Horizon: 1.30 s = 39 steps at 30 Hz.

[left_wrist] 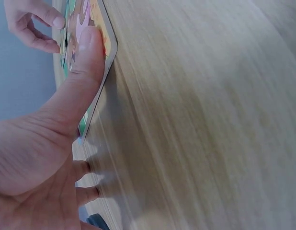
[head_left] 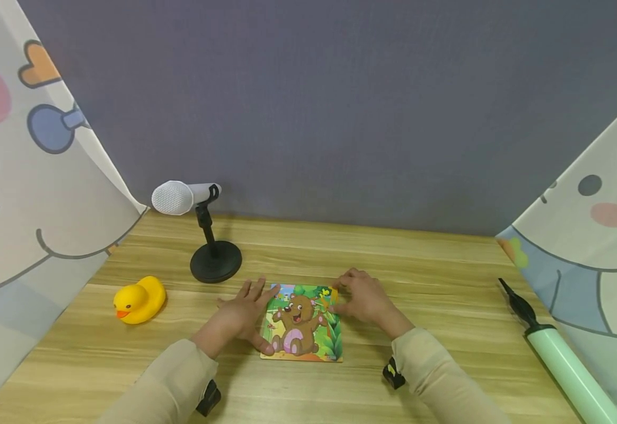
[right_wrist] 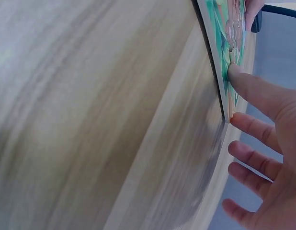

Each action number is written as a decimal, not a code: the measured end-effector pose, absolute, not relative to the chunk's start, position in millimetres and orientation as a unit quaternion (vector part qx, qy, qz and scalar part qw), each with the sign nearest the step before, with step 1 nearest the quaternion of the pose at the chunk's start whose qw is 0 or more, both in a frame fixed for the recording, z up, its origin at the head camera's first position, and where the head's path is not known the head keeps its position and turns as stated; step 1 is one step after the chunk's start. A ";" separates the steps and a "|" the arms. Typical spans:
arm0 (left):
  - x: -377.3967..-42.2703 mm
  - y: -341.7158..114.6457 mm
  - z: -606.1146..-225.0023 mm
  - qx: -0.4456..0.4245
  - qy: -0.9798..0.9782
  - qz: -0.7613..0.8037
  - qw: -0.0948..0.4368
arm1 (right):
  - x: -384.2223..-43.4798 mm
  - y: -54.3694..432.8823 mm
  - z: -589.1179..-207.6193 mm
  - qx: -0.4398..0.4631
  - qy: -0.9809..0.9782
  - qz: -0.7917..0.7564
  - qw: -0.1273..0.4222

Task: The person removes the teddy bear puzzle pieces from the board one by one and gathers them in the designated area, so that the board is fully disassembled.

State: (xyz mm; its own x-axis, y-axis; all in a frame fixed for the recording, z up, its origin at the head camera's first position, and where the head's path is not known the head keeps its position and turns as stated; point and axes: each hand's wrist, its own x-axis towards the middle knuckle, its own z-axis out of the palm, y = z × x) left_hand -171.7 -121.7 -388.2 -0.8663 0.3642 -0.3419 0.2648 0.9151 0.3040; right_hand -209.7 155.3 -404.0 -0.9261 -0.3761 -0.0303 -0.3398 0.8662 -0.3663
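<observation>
A square jigsaw puzzle (head_left: 300, 324) with a cartoon bear lies flat on the wooden table between both hands. At its left side, my left hand (head_left: 239, 315) is spread. The left thumb (left_wrist: 90, 55) rests on the picture near the lower left corner, and other fingertips of that hand touch the table. My right hand (head_left: 364, 299) is at the upper right corner. Its thumb (right_wrist: 248, 86) touches the picture face, and its index finger (right_wrist: 256, 128) meets the corner; the remaining fingers are loosely bent and apart from the board.
A white microphone (head_left: 176, 197) on a black round-based stand (head_left: 215, 262) stands at the back left. A yellow rubber duck (head_left: 141, 300) sits left of the left hand. Along the right edge lies a pale green hand pump (head_left: 568, 365) with a black nozzle. A grey wall (head_left: 329, 118) rises behind.
</observation>
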 end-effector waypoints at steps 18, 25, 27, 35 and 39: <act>-173.0 -121.8 -389.9 0.159 0.959 0.119 0.203 | -215.4 163.4 -402.3 -0.223 0.953 -0.202 0.030; -173.8 -121.7 -389.4 0.157 0.960 0.112 0.204 | -215.2 184.6 -395.7 -0.214 0.953 -0.210 0.034; -173.9 -121.6 -389.1 0.157 0.960 0.111 0.204 | -214.9 191.7 -394.0 -0.207 0.954 -0.212 0.036; -174.0 -121.1 -388.6 0.155 0.960 0.112 0.206 | -214.1 220.8 -392.6 -0.216 0.951 -0.218 0.043; -173.6 -121.1 -388.2 0.154 0.959 0.117 0.206 | -214.8 234.3 -394.1 -0.225 0.946 -0.228 0.048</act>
